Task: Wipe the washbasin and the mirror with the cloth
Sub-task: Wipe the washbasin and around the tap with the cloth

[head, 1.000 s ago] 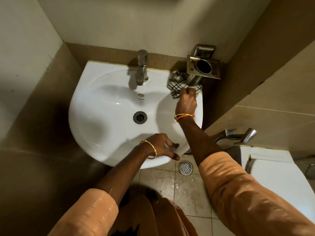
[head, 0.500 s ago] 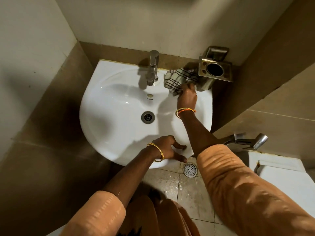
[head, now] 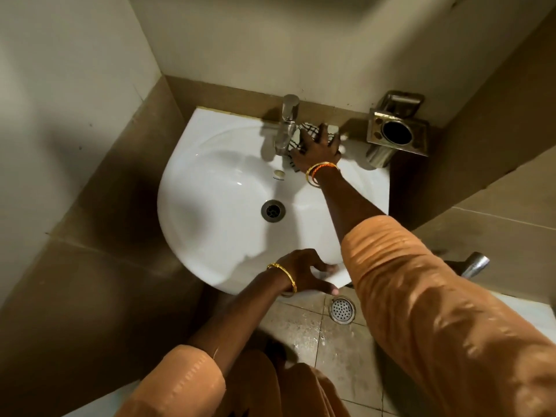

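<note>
Since 0.5 s ago, right hand (head: 319,147) has slid the cloth (head: 304,134) leftward, from beside the metal holder (head: 396,134) to just beside the tap (head: 286,126), upper centre of frame. Fingers spread flat, pressing the cloth onto the washbasin (head: 216,188) ledge. Left hand (head: 304,272) grips the basin's front rim, lower centre, fingers curled over it.

Head camera looks steeply down, close above the washbasin (head: 210,236).
</note>
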